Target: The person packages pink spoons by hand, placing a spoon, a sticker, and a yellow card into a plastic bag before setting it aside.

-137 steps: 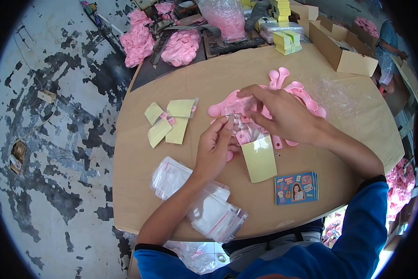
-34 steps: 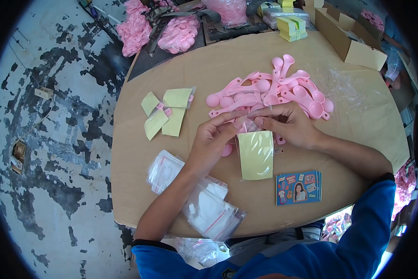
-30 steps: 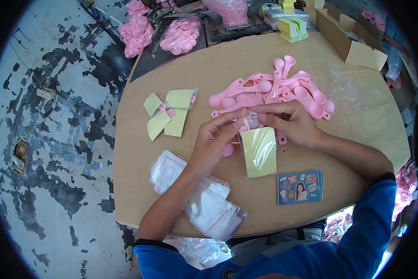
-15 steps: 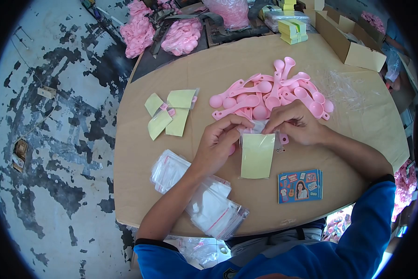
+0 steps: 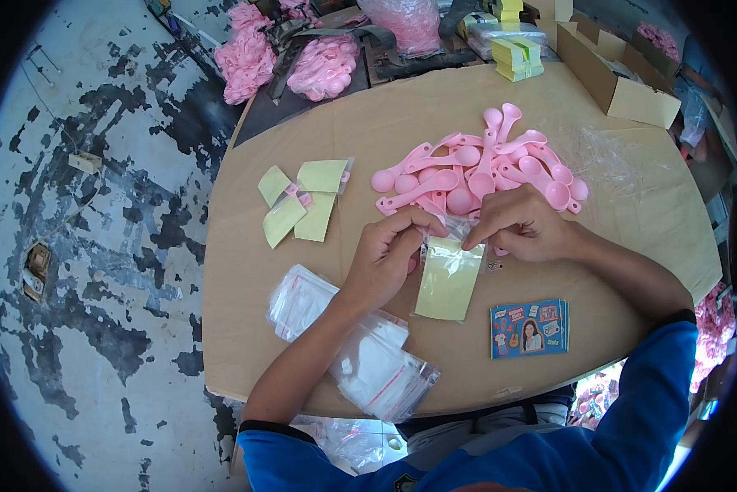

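Note:
A clear plastic bag with a pale yellow card (image 5: 448, 285) inside hangs between my hands at the middle of the table. My left hand (image 5: 391, 252) pinches the bag's upper left edge. Curled fingers of my right hand (image 5: 526, 223) grip near its upper right, the index fingertip against the top of the card. Just beyond both hands lies a heap of pink measuring spoons (image 5: 460, 198). Under my left forearm, empty clear bags (image 5: 376, 361) lie in overlapping stacks. Near my right forearm is a stack of blue printed cards (image 5: 529, 328).
Several bagged yellow cards (image 5: 319, 174) lie on the left of the brown-covered table (image 5: 245, 328). An open cardboard box (image 5: 631, 94) and a banded yellow card stack (image 5: 517, 59) stand at the back right. Pink bundles (image 5: 323, 66) sit behind the table.
The bag with the yellow card has tilted, its lower end swinging slightly left and toward me. My right index fingertip has slid down a little onto the card's top.

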